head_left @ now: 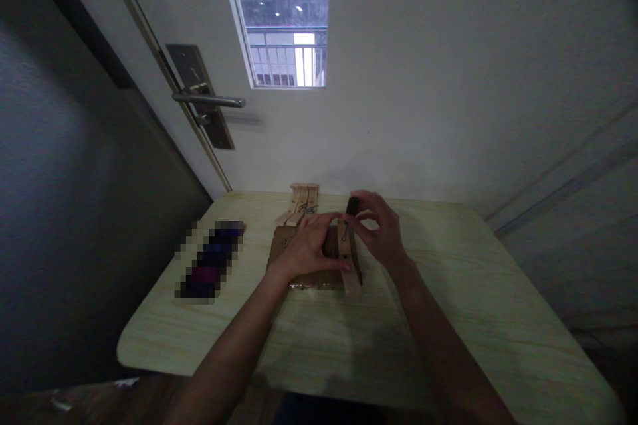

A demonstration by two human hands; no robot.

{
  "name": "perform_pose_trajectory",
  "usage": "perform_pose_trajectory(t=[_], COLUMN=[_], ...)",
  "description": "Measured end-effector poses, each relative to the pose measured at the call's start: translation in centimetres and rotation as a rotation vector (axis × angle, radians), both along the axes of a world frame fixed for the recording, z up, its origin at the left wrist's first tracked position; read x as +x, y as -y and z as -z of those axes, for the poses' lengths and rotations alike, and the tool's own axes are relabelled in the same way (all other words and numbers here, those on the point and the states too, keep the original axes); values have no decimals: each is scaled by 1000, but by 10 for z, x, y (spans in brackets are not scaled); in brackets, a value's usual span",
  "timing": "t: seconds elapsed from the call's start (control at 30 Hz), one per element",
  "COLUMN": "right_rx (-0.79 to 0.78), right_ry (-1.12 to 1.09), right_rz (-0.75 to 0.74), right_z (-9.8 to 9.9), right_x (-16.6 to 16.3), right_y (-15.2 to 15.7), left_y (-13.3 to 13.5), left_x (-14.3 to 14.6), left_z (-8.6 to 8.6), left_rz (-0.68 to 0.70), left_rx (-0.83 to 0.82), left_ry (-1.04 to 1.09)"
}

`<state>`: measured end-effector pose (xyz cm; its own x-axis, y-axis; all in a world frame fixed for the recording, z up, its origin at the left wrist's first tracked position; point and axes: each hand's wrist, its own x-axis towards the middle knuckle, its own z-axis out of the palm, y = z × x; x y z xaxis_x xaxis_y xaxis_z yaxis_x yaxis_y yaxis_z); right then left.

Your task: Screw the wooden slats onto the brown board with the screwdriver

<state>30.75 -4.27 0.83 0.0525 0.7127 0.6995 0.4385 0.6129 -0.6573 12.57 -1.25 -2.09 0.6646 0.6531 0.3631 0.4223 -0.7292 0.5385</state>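
My right hand [381, 226] is closed around the black handle of a screwdriver [352, 206]. Its shaft points down at a screw [343, 236] in a pale wooden strip [351, 279]. The strip lies across the right side of a brown cardboard piece [329, 279]. My left hand [312, 246] rests on the cardboard with fingers stretched and spread. Its thumb presses on the strip, and its index finger reaches toward the strip's far end, close to the screwdriver. Part of the cardboard is hidden under this hand.
Behind the cardboard lie more wooden strips [299, 196] with several loose screws [308, 210] on them. To the left, a dark, pixelated object [212, 262] is on the wood-grain table [448, 319]. A white door with a metal handle [209, 101] stands directly behind the table.
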Motion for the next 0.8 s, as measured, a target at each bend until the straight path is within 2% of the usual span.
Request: perform_pose_trajectory(t=[0.13,0.3,0.53,0.8], right_rx=[0,-34,-31,-3], right_ry=[53,15,-32,50], right_rz=[-42,-80,-38,-17], right_z=[-3,-4,-1,-3], right_x=[2,3,0,2], right_y=[2,4,2,2], left_y=[1,2,1,1], left_x=[0,0,0,0], left_z=[-1,-4,-2,-2], left_rz=[-4,-3,-12,-6], left_rx=[2,17,15,33], left_ry=[0,-1,-19,-17])
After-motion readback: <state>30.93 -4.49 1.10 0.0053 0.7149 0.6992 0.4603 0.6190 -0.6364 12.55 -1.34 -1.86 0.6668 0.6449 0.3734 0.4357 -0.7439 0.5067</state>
